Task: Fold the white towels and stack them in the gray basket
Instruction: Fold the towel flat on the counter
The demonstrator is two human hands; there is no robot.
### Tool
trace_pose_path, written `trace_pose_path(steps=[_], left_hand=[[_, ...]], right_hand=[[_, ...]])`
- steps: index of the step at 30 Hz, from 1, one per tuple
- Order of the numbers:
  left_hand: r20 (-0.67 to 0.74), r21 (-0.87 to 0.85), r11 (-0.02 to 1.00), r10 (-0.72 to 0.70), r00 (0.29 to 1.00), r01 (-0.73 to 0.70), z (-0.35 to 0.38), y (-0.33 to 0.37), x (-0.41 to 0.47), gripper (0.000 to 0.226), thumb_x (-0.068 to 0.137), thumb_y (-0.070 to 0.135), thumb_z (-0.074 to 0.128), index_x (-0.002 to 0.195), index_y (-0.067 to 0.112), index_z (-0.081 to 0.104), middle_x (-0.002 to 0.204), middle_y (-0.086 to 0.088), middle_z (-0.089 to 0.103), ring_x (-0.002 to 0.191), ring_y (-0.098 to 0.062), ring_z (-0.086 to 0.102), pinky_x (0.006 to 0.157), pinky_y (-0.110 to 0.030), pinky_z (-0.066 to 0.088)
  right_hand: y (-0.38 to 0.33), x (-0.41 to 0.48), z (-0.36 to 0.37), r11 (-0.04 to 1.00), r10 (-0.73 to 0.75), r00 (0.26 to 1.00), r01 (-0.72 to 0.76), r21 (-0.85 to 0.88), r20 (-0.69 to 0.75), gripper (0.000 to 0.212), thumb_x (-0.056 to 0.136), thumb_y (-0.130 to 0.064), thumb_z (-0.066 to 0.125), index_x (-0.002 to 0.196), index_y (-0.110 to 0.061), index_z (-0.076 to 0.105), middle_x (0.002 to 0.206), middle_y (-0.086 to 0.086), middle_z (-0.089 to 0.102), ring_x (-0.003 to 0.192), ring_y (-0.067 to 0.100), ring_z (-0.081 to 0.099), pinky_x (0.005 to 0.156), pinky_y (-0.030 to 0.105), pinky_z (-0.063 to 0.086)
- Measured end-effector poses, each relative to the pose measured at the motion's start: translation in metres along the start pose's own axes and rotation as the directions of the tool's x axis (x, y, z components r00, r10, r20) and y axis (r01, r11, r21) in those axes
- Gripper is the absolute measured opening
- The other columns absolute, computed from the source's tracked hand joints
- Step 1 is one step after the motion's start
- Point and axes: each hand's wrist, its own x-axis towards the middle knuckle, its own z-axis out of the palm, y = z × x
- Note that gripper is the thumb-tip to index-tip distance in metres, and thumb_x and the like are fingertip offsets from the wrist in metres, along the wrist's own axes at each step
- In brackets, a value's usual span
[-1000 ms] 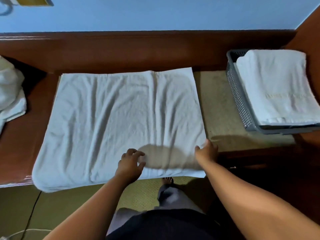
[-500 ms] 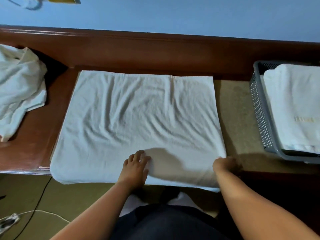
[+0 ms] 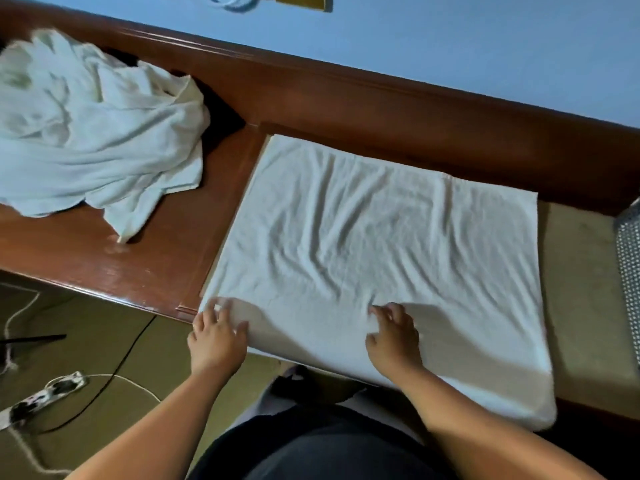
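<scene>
A white towel (image 3: 381, 244) lies spread flat and wrinkled on a tan cushion of the wooden bench, its near edge hanging over the front. My left hand (image 3: 216, 336) rests on the towel's near left corner, fingers spread on top. About midway along the near edge, my right hand (image 3: 393, 336) presses the cloth with bent fingertips. Only a strip of the gray basket's mesh wall (image 3: 628, 271) shows at the right edge; its contents are out of view.
A heap of crumpled white towels (image 3: 97, 133) sits on the wooden surface (image 3: 145, 265) at the left. The bench back (image 3: 381, 109) runs along the blue wall. A power strip (image 3: 45, 396) and cables lie on the floor at lower left.
Both hands slid left along the towel's near edge: the left from the middle to the left corner, the right from the right corner to the middle. The view turned left, away from the basket.
</scene>
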Motion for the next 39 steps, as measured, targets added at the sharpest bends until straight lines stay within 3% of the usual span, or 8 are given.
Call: trace_pose_path(steps=[6,14,17,21,26,32,35,39], left_hand=[[-0.013,-0.143,0.987,-0.080,0.997,0.078,-0.011,-0.029,0.019,0.075,0.090,0.054,0.064,0.150,0.023,0.033,0.147,-0.010,0.033,0.136,-0.037,0.035,0.107,-0.051,0.037],[-0.007,-0.504,0.852,-0.164,0.986,0.138,-0.007,-0.039,0.035,0.042,0.085,0.046,0.075,0.112,0.021,0.054,0.117,0.001,0.045,0.101,-0.027,0.053,0.091,-0.040,0.044],[-0.002,-0.486,0.873,-0.046,0.999,0.039,-0.009,-0.051,0.038,0.027,0.086,0.038,0.072,0.075,0.024,0.053,0.092,0.002,0.049,0.085,-0.019,0.051,0.070,-0.031,0.033],[0.089,-0.403,0.915,0.051,0.995,-0.011,-0.012,-0.066,0.031,0.029,0.084,0.029,0.063,0.062,0.030,0.044,0.076,0.007,0.051,0.078,-0.019,0.052,0.073,-0.035,0.035],[0.138,-0.354,0.934,0.106,0.985,-0.050,0.002,-0.087,0.001,0.022,0.083,0.035,0.069,0.087,0.022,0.053,0.077,0.005,0.061,0.076,-0.023,0.060,0.060,-0.034,0.033],[0.064,-0.318,0.906,0.313,0.948,-0.278,0.018,-0.038,-0.067,0.015,0.087,0.026,0.059,0.090,0.024,0.045,0.076,0.001,0.058,0.076,-0.032,0.059,0.059,-0.038,0.031],[0.124,-0.228,0.903,0.398,0.909,-0.365,0.038,0.014,-0.103,0.015,0.088,0.025,0.054,0.092,0.022,0.040,0.094,-0.005,0.063,0.086,-0.036,0.060,0.065,-0.040,0.041],[0.307,-0.265,0.778,0.628,0.715,-0.569,0.070,0.078,-0.158,0.018,0.092,0.026,0.058,0.106,0.018,0.049,0.112,-0.006,0.061,0.101,-0.031,0.060,0.081,-0.040,0.048]], right_hand=[[-0.114,0.017,0.014,0.905,-0.359,0.856,0.417,-0.087,0.374,0.063,0.098,-0.033,0.050,0.156,-0.033,0.024,0.165,-0.005,0.002,0.148,0.025,0.014,0.115,0.040,0.026],[-0.208,0.054,0.021,0.784,-0.525,0.778,0.600,-0.158,0.345,0.071,0.097,-0.024,0.052,0.158,-0.028,0.016,0.162,0.001,0.011,0.141,0.028,0.028,0.112,0.040,0.034],[-0.238,0.071,0.029,0.669,-0.647,0.697,0.714,-0.208,0.310,0.080,0.092,-0.013,0.053,0.158,-0.033,0.013,0.165,0.002,0.005,0.130,0.030,0.043,0.102,0.040,0.044],[-0.271,0.080,0.031,0.518,-0.698,0.583,0.812,-0.269,0.416,0.087,0.084,0.003,0.048,0.155,-0.037,0.020,0.156,0.002,0.027,0.114,0.032,0.053,0.086,0.041,0.048],[-0.251,0.087,0.022,0.489,-0.698,0.631,0.766,-0.418,0.338,0.021,0.089,-0.007,0.050,0.105,-0.019,0.058,0.109,0.005,0.043,0.091,0.033,0.058,0.069,0.040,0.047],[-0.157,0.064,-0.020,0.664,-0.636,0.756,0.639,-0.389,0.157,0.046,0.085,-0.034,0.027,0.105,-0.013,0.063,0.098,0.011,0.049,0.086,0.040,0.056,0.065,0.039,0.041],[-0.086,0.037,-0.039,0.759,-0.531,0.845,0.509,-0.406,0.066,0.022,0.092,-0.019,0.047,0.106,-0.011,0.064,0.096,0.014,0.052,0.082,0.041,0.057,0.067,0.042,0.047],[0.011,-0.011,-0.055,0.852,-0.261,0.965,0.216,-0.477,-0.029,0.017,0.097,-0.019,0.050,0.113,-0.013,0.054,0.114,0.013,0.053,0.093,0.038,0.056,0.075,0.037,0.046]])
